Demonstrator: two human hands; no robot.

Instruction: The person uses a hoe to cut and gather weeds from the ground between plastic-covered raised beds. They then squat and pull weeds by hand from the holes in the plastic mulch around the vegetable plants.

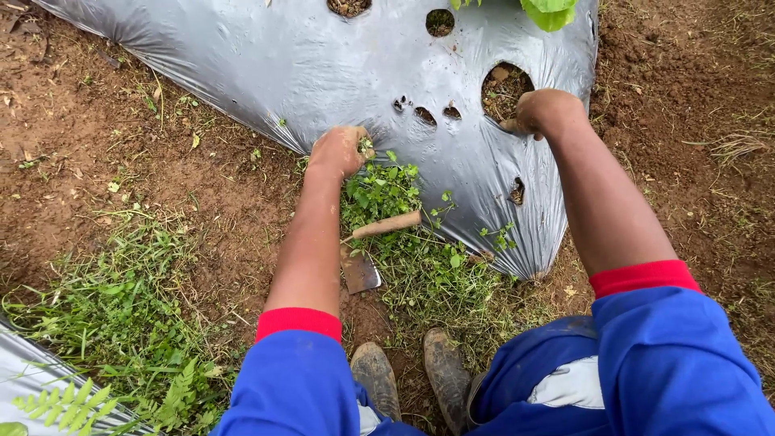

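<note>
We see the left hand [339, 151] clenched around a tuft of green weeds [386, 187] at the near edge of the silver plastic mulch sheet [282, 64]. The right hand [542, 111] is curled shut at the rim of a round planting hole [500, 87] near the sheet's right edge; we cannot tell what it grips. A small hoe [367, 250] with a wooden handle lies on the ground just beside the left forearm, among the weeds. Two muddy boots [412, 375] stand on the soil below.
</note>
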